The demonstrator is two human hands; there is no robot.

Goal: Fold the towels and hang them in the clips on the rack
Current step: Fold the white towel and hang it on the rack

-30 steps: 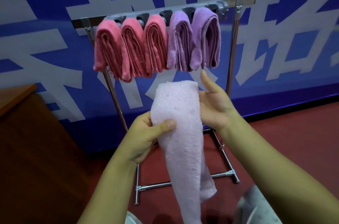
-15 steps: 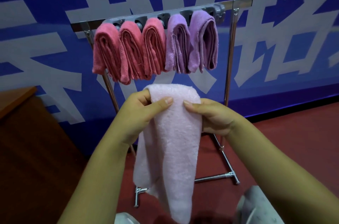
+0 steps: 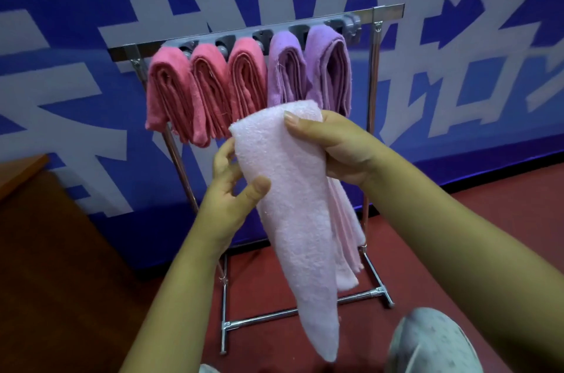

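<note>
While five folded towels hang side by side in the clips of the rack (image 3: 374,46), three pink towels (image 3: 207,88) on the left and two purple towels (image 3: 308,67) on the right, a sixth, pale pink towel (image 3: 293,204) is held up in front of them. The grey clip (image 3: 351,26) at the right end of the bar holds nothing. The right hand (image 3: 338,146) grips the pale pink towel at its folded top, thumb across the front and fingers curled behind it. The left hand (image 3: 232,192) pinches the towel's left edge lower down, thumb on the front and fingers curled behind the cloth. The towel hangs in a long narrowing fold, its layered edges showing on the right side. It covers the lower ends of the purple towels and part of the rack's right leg. The clips behind the hung towels are mostly hidden. A brown table (image 3: 21,168) is cut off at the left edge, a blue wall with large pale characters (image 3: 457,82) stands behind the rack, and grey patterned fabric (image 3: 433,342) shows at the bottom right.
</note>
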